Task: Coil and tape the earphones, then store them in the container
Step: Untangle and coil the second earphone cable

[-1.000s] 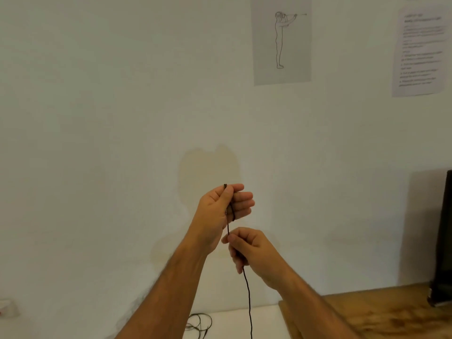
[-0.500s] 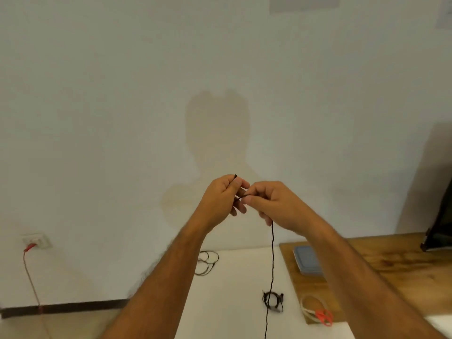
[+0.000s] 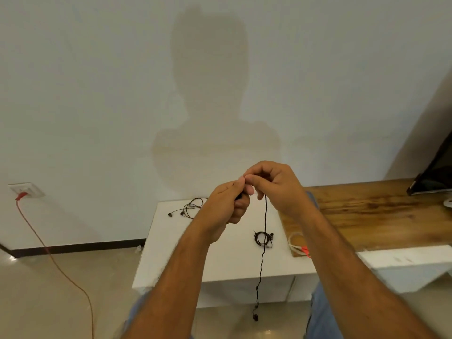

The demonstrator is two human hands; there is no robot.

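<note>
Two hands are up in front of a pale wall, close together and touching at the fingertips. The left hand [image 3: 226,204] has its fingers curled around one end of a thin black earphone cord [image 3: 263,243]. The right hand [image 3: 274,185] pinches the same cord a bit further along. From there the cord hangs straight down, past the front edge of the white table [image 3: 176,253], and its little buds dangle near the floor. On the table lie a small coiled black earphone [image 3: 263,238] and a loose black earphone [image 3: 189,207] near the back. A white and red cable [image 3: 299,245] sits on the wooden board [image 3: 371,214].
</note>
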